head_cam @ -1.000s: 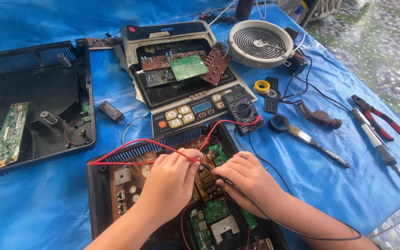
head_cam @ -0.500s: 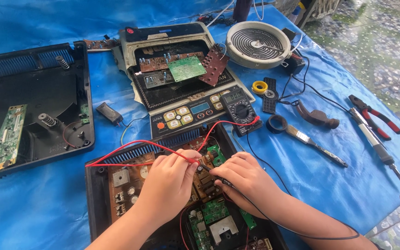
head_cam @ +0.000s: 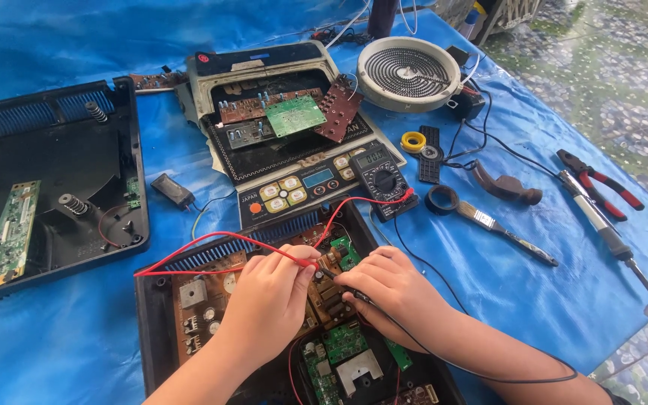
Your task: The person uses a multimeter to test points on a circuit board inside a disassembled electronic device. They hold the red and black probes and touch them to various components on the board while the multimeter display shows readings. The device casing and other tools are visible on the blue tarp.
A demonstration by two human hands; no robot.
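My left hand (head_cam: pixel 268 300) pinches a red test probe (head_cam: pixel 294 260) over the brown circuit board (head_cam: pixel 204 300) inside an opened black appliance case (head_cam: pixel 151 330). Its red lead (head_cam: pixel 211 240) loops left and back up to the black multimeter (head_cam: pixel 380 180). My right hand (head_cam: pixel 391 289) grips a black test probe (head_cam: pixel 339 283), tip down on the same board beside a small green board (head_cam: pixel 346 251). The black lead (head_cam: pixel 489 371) trails under my right forearm. The two probe tips sit close together between my hands.
A blue tarp (head_cam: pixel 76 352) covers the surface. An empty black shell (head_cam: pixel 46 180) with springs lies left. A control panel with loose boards (head_cam: pixel 294 116) and a coil heater (head_cam: pixel 410 71) lie behind. Tape rolls (head_cam: pixel 442 199), brush (head_cam: pixel 504 232), soldering iron (head_cam: pixel 609 236) and red pliers (head_cam: pixel 601 184) lie right.
Both hands stay on the board with the probes. The view has shifted slightly; nothing else has visibly moved.
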